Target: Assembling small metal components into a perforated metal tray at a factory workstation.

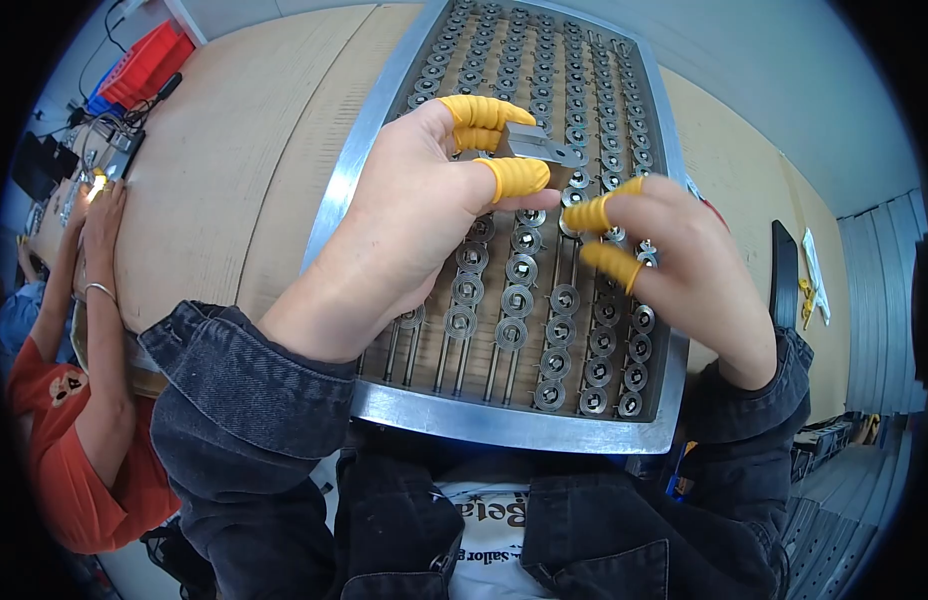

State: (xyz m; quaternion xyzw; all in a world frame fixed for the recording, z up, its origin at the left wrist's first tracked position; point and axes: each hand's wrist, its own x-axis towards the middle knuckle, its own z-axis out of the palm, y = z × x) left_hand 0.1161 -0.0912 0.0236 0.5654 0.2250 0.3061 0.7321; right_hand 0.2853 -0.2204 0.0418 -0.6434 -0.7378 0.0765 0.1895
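Note:
My left hand (409, 190) reaches over the tray, its yellow finger cots gripping a small grey metal block (531, 143) with a flat, tab-like end. Just right of the block hovers my right hand (674, 250), slightly blurred. Its thumb and forefinger, also in yellow cots, are apart, and I see nothing between them. Under both hands lies a metal-framed tray (504, 418), holding rows of flat spiral springs (522, 270) along thin rods. Several rods at the near left show bare ends. My left hand hides part of the rows.
The tray lies on a brown cardboard-covered table (254, 130). At the far left stands a red bin (149, 65). A co-worker in a red top (79, 450) works at the left edge. A black flat object (783, 270) and a white strip (816, 275) lie at right.

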